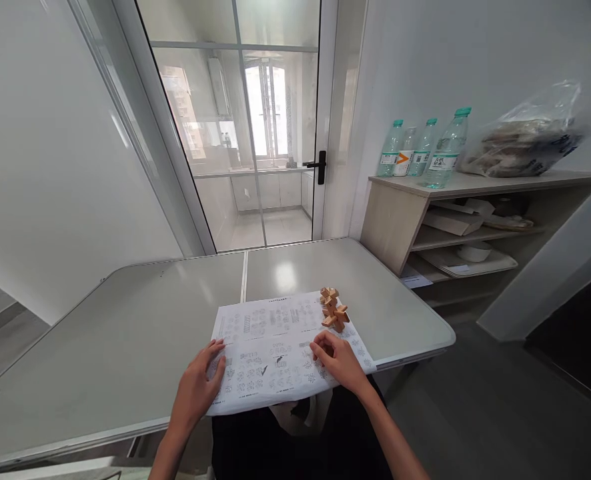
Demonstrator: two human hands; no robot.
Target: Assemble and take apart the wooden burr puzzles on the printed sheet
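The left hand (198, 381), fingers loosely spread, apparently steadies the printed diagram sheet (255, 339) on the bench (125, 347), wooden burr puzzles (334, 315) perhaps weighting its far right corner, while the right hand (341, 363) curls its fingers, whether pinching anything I cannot tell.

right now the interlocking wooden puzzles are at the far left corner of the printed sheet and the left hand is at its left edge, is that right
Not quite: the head view shows the interlocking wooden puzzles at the far right corner of the printed sheet, not the far left. The left hand is at its left edge, as you say.
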